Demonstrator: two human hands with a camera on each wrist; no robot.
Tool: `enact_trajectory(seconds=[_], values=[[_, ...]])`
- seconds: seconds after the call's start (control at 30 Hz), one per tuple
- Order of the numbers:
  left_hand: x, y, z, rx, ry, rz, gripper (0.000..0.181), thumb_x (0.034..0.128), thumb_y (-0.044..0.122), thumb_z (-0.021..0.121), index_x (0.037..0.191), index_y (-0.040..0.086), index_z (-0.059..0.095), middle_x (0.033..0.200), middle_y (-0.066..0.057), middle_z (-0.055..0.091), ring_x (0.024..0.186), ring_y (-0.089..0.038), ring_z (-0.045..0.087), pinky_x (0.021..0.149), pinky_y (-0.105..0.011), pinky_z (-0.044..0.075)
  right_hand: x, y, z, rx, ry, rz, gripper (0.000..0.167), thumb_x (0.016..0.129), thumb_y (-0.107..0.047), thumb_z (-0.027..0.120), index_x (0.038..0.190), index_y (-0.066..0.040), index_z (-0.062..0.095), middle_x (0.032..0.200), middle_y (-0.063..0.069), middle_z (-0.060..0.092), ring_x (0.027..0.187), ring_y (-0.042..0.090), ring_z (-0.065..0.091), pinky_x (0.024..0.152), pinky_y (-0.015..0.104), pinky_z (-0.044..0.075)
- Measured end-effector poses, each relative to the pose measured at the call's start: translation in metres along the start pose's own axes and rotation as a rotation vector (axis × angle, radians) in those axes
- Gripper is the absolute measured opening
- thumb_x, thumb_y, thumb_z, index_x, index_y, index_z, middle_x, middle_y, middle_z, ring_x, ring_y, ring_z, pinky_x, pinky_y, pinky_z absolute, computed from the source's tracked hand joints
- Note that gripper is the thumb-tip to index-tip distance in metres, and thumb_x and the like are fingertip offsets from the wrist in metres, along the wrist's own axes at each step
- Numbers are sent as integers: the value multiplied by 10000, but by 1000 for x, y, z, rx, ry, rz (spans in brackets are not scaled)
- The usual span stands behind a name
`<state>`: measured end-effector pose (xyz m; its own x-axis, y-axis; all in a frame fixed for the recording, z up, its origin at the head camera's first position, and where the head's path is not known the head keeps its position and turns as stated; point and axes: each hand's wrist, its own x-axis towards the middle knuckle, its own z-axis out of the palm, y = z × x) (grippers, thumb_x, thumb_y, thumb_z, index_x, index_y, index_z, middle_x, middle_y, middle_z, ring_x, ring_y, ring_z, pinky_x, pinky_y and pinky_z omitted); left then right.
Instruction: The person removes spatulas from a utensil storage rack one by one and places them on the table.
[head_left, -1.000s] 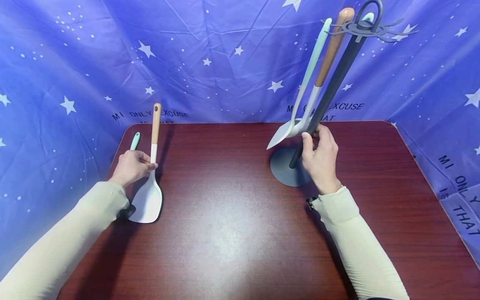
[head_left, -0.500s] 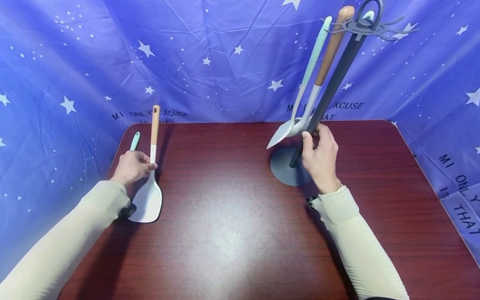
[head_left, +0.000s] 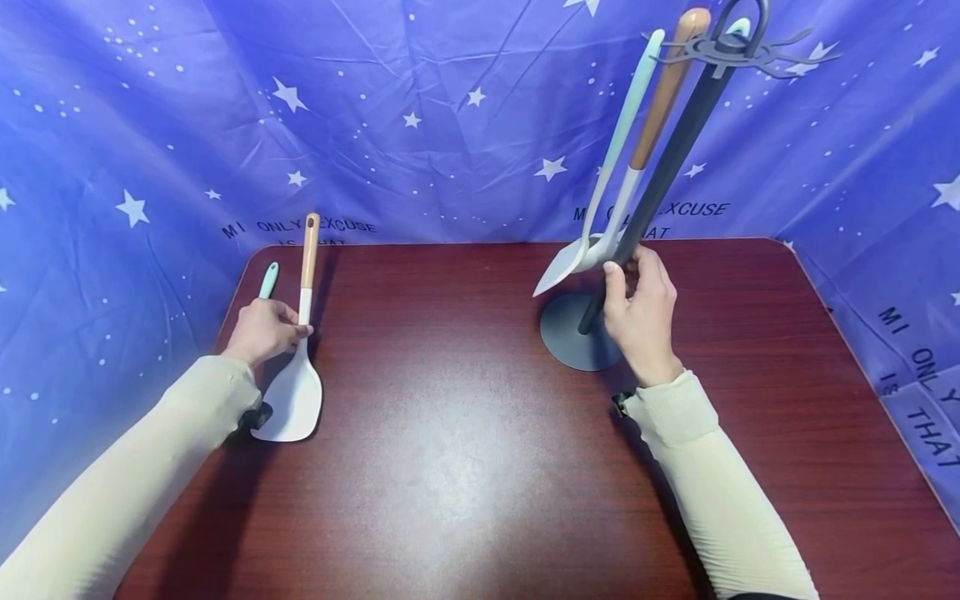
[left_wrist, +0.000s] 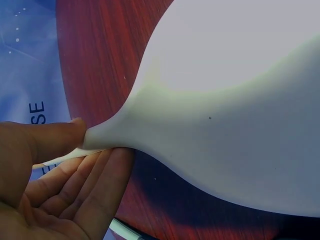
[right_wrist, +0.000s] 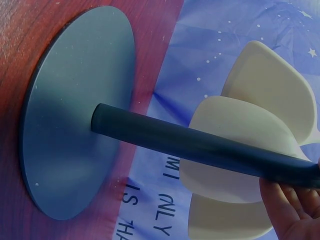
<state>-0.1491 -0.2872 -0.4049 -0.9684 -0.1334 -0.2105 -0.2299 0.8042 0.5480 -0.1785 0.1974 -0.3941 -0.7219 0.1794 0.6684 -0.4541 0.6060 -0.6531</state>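
Observation:
My left hand (head_left: 262, 330) pinches the neck of a white spatula (head_left: 296, 400) with a wooden handle, at the table's left side. In the left wrist view, the thumb lies above the neck and the fingers below it. Beside that hand pokes out a mint-green handle (head_left: 270, 280); the hand and forearm hide the rest of it. My right hand (head_left: 643, 321) holds the dark pole (right_wrist: 150, 135) of a utensil stand low down. From its hooked top ring (head_left: 723, 54) hang a mint-handled turner (head_left: 626, 125) and a wooden-handled utensil (head_left: 660, 108). Another mint handle tip (head_left: 738, 29) shows behind the ring.
The stand's round base (head_left: 570, 333) rests on the dark red wooden table (head_left: 450, 400). Starry blue cloth (head_left: 420, 150) hangs behind and at both sides. In the right wrist view, several pale utensil heads (right_wrist: 235, 145) hang past the pole.
The spatula's handle end has dipped slightly while my left hand keeps its pinch. My right hand and the stand stay where they were.

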Motion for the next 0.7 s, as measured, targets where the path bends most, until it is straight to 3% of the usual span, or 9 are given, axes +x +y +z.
enact_trajectory(seconds=[0.7], values=[[9, 0, 5, 77, -44, -58, 193, 837, 154, 726, 872, -33, 696, 715, -116, 686, 630, -199, 655, 563, -295, 470, 0, 0, 0, -10, 0, 12, 236, 896, -115, 635, 1085, 24, 616, 884, 151, 610, 761, 222, 595, 687, 130, 408]])
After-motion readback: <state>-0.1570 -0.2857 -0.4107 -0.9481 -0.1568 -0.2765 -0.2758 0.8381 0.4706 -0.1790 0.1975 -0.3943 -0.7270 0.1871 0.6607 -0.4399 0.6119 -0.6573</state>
